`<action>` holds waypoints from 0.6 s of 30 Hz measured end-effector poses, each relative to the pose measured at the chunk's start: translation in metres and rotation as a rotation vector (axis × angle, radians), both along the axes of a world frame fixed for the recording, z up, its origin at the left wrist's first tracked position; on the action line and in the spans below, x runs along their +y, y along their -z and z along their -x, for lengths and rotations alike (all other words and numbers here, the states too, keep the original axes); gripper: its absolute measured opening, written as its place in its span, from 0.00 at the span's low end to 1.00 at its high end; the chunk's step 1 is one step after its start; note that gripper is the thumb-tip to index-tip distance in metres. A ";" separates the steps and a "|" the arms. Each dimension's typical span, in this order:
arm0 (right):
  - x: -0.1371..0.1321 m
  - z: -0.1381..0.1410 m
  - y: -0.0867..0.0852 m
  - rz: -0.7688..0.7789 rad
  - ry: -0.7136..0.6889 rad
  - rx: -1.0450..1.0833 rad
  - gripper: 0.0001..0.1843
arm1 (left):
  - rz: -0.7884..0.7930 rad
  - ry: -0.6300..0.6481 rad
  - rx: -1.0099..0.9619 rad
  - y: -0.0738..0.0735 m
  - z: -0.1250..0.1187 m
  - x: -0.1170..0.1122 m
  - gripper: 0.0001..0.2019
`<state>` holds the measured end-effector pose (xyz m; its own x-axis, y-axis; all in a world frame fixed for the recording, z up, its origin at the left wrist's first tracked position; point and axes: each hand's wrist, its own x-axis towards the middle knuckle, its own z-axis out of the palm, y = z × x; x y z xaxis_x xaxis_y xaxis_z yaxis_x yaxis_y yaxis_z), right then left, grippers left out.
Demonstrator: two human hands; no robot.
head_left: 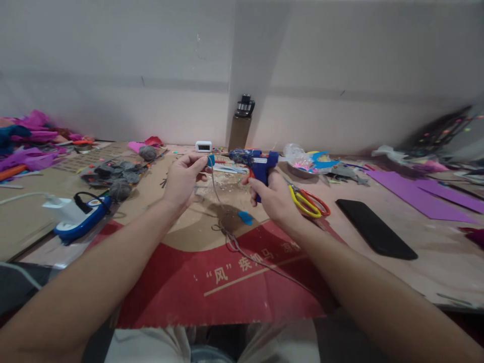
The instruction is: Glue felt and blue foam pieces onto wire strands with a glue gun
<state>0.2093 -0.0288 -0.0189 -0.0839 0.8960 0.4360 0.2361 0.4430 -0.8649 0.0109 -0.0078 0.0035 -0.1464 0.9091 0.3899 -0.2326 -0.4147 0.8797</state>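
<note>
Left hand (184, 177): raised over the work area, thumb and fingers pinched together on a small, flat blue piece (210, 160). A thin grey cord (216, 190) hangs down from beside that piece; whether the two are joined cannot be told. Lower down, the cord lies in loose loops on the brown-and-red printed cardboard sheet (170, 287), then runs toward the lower right, beneath the right forearm.

Right hand (275, 194): fingers wrapped round the handle of a dark blue glue gun (260, 164) with a red trigger. Gun held level, nozzle directed left at the blue piece, near it but apart. Trigger position: cannot tell whether pressed.

On the cardboard, below and between the hands: a second flat, bright blue scrap (245, 218), just beside the looped cord.

Right side of the table (434, 257): scissors with yellow and red handles (308, 202) near the right wrist; a black, rounded rectangular slab (374, 228), phone-like; purple flat sheets (419, 194) beyond it.

Left side: blue power strip (85, 224) with a white plug block (65, 209); balls of grey yarn (120, 191) near it.

Rear, by the wall: small white digital clock (203, 146), display unreadable; tall dark bottle (241, 123), upright.
</note>
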 end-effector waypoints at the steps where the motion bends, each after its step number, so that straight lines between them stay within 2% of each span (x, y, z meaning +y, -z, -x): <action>1: 0.005 -0.003 0.001 0.099 -0.017 0.061 0.06 | 0.001 -0.010 0.006 0.000 0.000 0.000 0.05; 4: 0.021 -0.011 0.004 0.339 0.015 0.116 0.05 | -0.003 -0.037 0.034 -0.001 0.000 0.000 0.04; 7: 0.033 -0.020 0.008 0.477 0.098 -0.146 0.05 | -0.020 -0.041 0.094 -0.001 -0.001 -0.001 0.03; 9: 0.038 -0.026 0.011 0.461 0.197 -0.471 0.09 | -0.040 -0.058 0.152 0.001 -0.002 -0.001 0.03; 11: 0.040 -0.032 0.011 0.335 0.336 -0.743 0.14 | -0.076 -0.106 0.236 0.001 -0.003 -0.002 0.03; 12: 0.039 -0.035 0.010 0.246 0.408 -0.811 0.15 | -0.098 -0.139 0.288 0.001 -0.004 -0.003 0.04; 13: 0.038 -0.035 0.008 0.152 0.469 -0.824 0.15 | -0.122 -0.173 0.348 0.001 -0.005 -0.005 0.04; 15: 0.034 -0.031 0.004 -0.004 0.513 -0.700 0.13 | -0.186 -0.242 0.483 0.000 -0.006 -0.009 0.04; 17: 0.026 -0.017 -0.001 -0.049 0.409 -0.417 0.10 | -0.289 -0.312 0.632 -0.002 -0.006 -0.013 0.03; 18: 0.021 -0.007 -0.004 -0.005 0.302 -0.233 0.11 | -0.357 -0.347 0.704 -0.002 -0.006 -0.015 0.03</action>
<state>0.2164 -0.0082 -0.0150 0.0862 0.8932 0.4413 0.5472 0.3276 -0.7702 0.0173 -0.0225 0.0060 -0.0102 0.6632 0.7483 0.5090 -0.6407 0.5748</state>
